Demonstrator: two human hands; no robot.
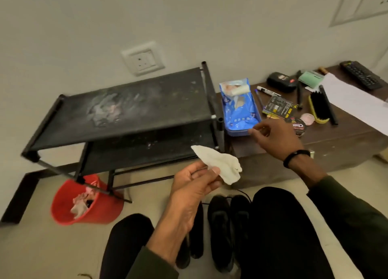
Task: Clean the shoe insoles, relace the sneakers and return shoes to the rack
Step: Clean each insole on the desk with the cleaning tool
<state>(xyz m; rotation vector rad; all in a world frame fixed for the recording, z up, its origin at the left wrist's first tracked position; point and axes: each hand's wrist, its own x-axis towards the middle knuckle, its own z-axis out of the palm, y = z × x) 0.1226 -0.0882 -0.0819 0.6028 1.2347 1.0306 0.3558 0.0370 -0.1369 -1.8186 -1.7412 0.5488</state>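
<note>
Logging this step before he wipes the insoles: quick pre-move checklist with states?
1. Wipe held by left hand: ok.
2. Right hand free: ok, beside the wipes pack.
3. Insoles within reach on floor: ok.
4. Sneakers nearby: ok, by the knees.
5. Red bin reachable for waste: ok.
6. Rack shelf clean: not ok, smeared.

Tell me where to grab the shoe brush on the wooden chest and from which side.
Grip the shoe brush across its yellow back, coming from above at its near end. It lies on its side, bristles facing right toward a black stick close alongside, so the left, yellow side looks freer.
</note>
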